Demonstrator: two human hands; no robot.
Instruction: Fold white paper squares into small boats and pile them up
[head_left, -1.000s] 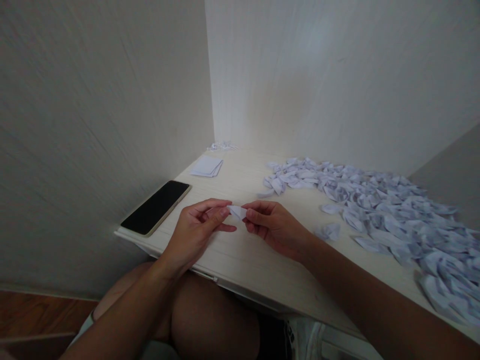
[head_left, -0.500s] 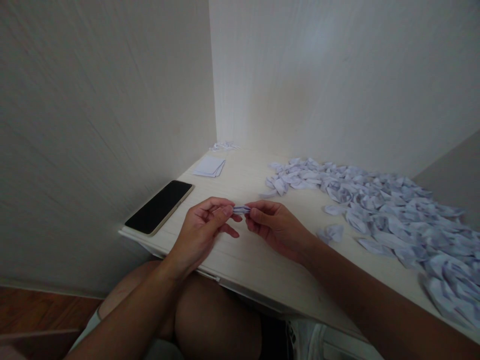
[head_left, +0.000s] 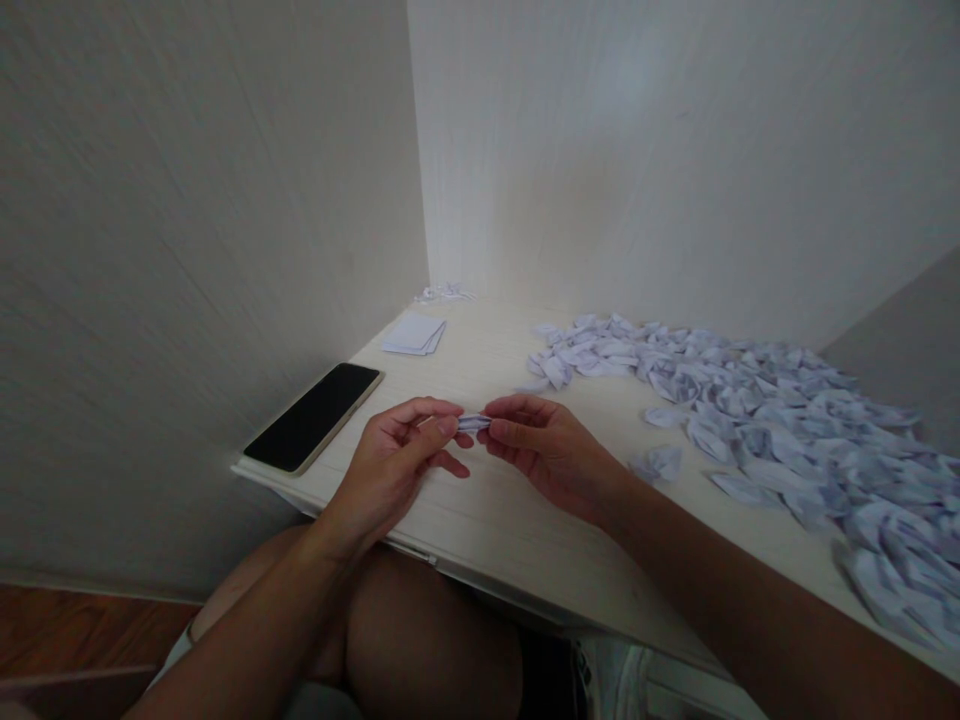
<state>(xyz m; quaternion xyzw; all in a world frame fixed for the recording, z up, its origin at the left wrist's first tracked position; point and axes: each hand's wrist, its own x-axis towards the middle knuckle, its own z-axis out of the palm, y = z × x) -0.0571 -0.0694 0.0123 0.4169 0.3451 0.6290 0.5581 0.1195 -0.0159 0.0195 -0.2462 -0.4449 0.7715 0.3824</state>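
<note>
Just right of the smartphone (head_left: 315, 415), over the desk (head_left: 495, 520) close to its front edge: small folded paper piece (head_left: 474, 423), pinched at both ends, fingertips of left hand (head_left: 390, 465) and right hand (head_left: 551, 450) closed narrow on it. Bare desktop ahead of both hands. Beyond the smartphone, stack of paper slips (head_left: 414, 334), walls close behind and to the left. Far right of the smartphone, sprawling pile of folded paper pieces (head_left: 787, 430), one stray piece (head_left: 658, 463) near the right wrist.

both hands, left hand (head_left: 397, 455) and right hand (head_left: 544, 450), pinch small folded paper (head_left: 474, 423) over table (head_left: 510, 520); phone (head_left: 313, 416) left, paper pile (head_left: 750, 420) right
</note>
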